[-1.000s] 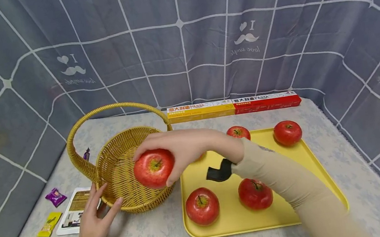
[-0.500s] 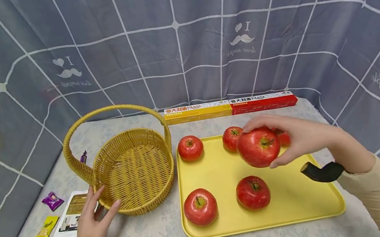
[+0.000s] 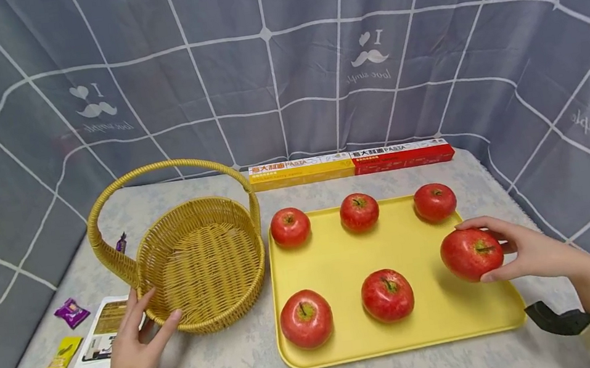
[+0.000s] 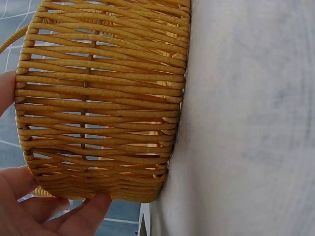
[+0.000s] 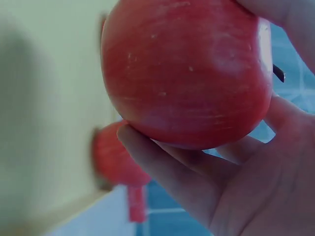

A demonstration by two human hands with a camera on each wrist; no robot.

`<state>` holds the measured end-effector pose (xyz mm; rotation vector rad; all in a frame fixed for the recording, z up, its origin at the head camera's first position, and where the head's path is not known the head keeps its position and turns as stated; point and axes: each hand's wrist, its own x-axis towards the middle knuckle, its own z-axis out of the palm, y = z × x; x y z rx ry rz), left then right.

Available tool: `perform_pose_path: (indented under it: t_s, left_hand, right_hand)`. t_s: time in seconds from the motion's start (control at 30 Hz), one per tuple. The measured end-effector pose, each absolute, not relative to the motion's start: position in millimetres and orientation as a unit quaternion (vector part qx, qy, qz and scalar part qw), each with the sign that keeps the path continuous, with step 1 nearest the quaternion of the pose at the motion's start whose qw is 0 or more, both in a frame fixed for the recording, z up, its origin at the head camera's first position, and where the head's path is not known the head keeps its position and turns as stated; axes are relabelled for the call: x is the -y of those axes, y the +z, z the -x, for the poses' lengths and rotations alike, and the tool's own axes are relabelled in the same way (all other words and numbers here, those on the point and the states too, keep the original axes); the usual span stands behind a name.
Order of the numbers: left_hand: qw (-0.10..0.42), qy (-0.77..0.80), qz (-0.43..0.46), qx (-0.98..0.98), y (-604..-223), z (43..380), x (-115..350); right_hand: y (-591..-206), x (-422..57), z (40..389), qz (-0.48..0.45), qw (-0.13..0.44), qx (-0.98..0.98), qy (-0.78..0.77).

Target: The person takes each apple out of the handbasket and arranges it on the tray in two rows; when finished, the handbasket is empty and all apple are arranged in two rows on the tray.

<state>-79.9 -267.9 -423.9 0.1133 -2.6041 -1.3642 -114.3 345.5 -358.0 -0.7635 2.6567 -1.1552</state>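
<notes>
My right hand [image 3: 533,252] holds a red apple [image 3: 472,254] between thumb and fingers over the right side of the yellow tray [image 3: 327,260]. In the right wrist view, the apple [image 5: 187,73] fills much of the picture and seems a little above the tray surface. Several other red apples rest on the tray, among them one at the front left [image 3: 306,319] and one at the front middle [image 3: 387,295]. My left hand [image 3: 134,348] grips the near left rim of a woven basket [image 3: 211,269] with a tall handle; no apple shows inside it.
Behind the tray lie a yellow pasta box [image 3: 301,172] and a red pasta box [image 3: 403,156], end to end. Left of the basket are a purple wrapped candy [image 3: 72,313], a yellow packet [image 3: 63,357] and a white-edged pouch [image 3: 99,334]. A grey curtain [image 3: 269,75] surrounds the table.
My right hand has carried the apple from over the basket rightward across the tray, then lower to its right side. The left hand has stayed at the basket rim.
</notes>
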Motion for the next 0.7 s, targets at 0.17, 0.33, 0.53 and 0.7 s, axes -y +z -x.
perform_pose_path:
  t_s: [0.17,0.33,0.53,0.7]
  left_hand:
    - [0.100,-0.463,-0.034,0.880,-423,81,269]
    - [0.100,-0.463,-0.033,0.880,-424,82,269]
    - [0.093,-0.437,-0.037,0.894,-422,83,269]
    - [0.047,-0.341,-0.022,0.939,-409,81,271]
  right_hand:
    - [-388,-356,106,0.208,0.093,-0.885,-0.406]
    - [-403,-361,101,0.191,0.105,-0.882,-0.418]
    - [-405,-364,102,0.178,0.142,-0.874,-0.429]
    - [-389,-362,107,0.179,0.186,-0.888,-0.379]
